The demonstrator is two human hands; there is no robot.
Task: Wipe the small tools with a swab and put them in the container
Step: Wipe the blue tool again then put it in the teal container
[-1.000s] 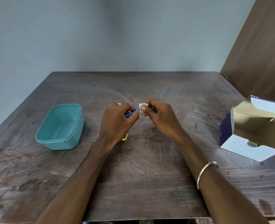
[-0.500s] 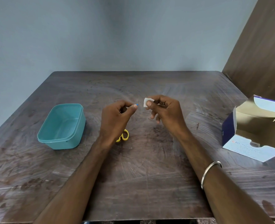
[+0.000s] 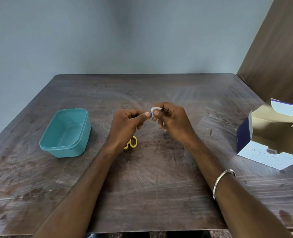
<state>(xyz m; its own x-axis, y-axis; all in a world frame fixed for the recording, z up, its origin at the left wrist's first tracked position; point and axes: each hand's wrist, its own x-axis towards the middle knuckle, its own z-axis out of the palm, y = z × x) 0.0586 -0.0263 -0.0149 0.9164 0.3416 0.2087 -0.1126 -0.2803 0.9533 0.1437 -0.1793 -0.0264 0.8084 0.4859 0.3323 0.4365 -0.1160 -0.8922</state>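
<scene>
My left hand (image 3: 126,125) pinches a small blue tool (image 3: 150,114); only its tip shows past my thumb and forefinger. My right hand (image 3: 172,119) pinches a small white swab (image 3: 154,109) right against that blue tip, above the middle of the table. A pair of yellow-handled scissors (image 3: 131,143) lies on the table under my left wrist, mostly hidden. The teal plastic container (image 3: 65,133) stands open and empty at the left, well apart from both hands.
An open blue-and-white alcohol swab box (image 3: 273,140) sits at the right edge of the dark wooden table (image 3: 145,186). A metal bangle (image 3: 223,182) is on my right forearm. A wall lies behind the table's far edge.
One second ago the swab touched the blue tool; half a second ago my hands drew apart; now they are together, with the swab back against the tool's tip.
</scene>
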